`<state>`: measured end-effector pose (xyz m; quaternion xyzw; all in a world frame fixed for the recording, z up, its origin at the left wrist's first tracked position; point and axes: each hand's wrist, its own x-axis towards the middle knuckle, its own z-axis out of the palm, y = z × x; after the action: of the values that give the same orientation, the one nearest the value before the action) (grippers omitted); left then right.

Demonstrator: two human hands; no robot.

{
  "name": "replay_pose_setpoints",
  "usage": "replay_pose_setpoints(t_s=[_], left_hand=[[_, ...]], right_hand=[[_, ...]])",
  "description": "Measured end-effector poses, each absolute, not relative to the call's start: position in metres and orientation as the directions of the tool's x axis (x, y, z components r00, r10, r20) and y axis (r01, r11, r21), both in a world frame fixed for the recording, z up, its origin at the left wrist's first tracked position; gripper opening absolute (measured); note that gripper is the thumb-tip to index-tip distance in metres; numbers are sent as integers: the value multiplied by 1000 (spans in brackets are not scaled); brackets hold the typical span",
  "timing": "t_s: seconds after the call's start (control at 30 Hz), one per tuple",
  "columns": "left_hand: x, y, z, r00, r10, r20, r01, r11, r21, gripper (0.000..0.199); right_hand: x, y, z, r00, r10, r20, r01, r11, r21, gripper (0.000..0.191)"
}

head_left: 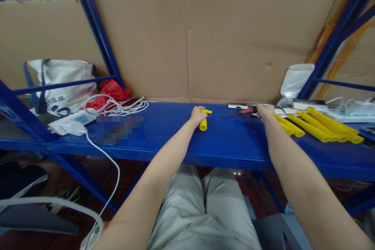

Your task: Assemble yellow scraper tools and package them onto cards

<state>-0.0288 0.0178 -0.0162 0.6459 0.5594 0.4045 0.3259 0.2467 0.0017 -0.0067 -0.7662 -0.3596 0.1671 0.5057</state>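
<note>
Over the middle of the blue shelf, my left hand (198, 116) is closed around a yellow T-shaped plastic piece (203, 125). A round tube end sticks out below my fingers and a thinner bar points to the right. My right hand (265, 111) is further right, closed at the handle end of a red and black screwdriver (247, 111). Its thin dark shaft points left, toward my left hand. The fingertips of my right hand are mostly hidden behind the hand. Just right of that hand lie several yellow tubes (315, 127), side by side.
A blue shelf (164, 136) holds everything, with cardboard (228, 43) upright behind it. On the left are a cloth bag (64, 86), a red plastic bag (115, 90), a coiled white cable (131, 108) and a power strip (68, 123). A white pouch (295, 82) stands back right.
</note>
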Motion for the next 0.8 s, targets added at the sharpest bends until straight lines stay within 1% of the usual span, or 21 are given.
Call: replay_pose_setpoints(t_s=[0.07,0.1,0.2,0.33,0.43,0.5,0.6,0.7,0.8], left_hand=[[-28,17,-16,56,986,155,460,-164,873,46],[-28,17,-17,62,986,157,464,-168,870,46],[-28,17,-18,73,981,179,507,-191,841,43],[-28,17,-18,95,970,223,604,-234,762,34],[-29,16,-17,136,953,269,668,-289,686,28],[-29,16,-17,166,941,297,703,-324,633,26],[-30,17,-17,202,934,293,743,-342,576,27],[-30,16,-15,207,937,279,766,-333,549,28],[-30,15,-13,192,941,279,771,-321,550,28]], right_hand=[[245,-3,-6,740,664,111,435,-345,-832,23],[243,-6,-5,746,657,110,449,-373,-812,25],[238,-15,-2,719,687,109,498,-399,-770,25],[236,-19,-1,711,696,101,544,-454,-706,18],[237,-17,-2,717,677,167,586,-455,-670,12],[235,-16,-1,708,670,223,632,-461,-624,20],[227,-16,4,685,684,250,687,-492,-534,31],[215,-18,11,641,708,295,744,-479,-466,35],[203,-18,15,531,769,356,832,-394,-390,33]])
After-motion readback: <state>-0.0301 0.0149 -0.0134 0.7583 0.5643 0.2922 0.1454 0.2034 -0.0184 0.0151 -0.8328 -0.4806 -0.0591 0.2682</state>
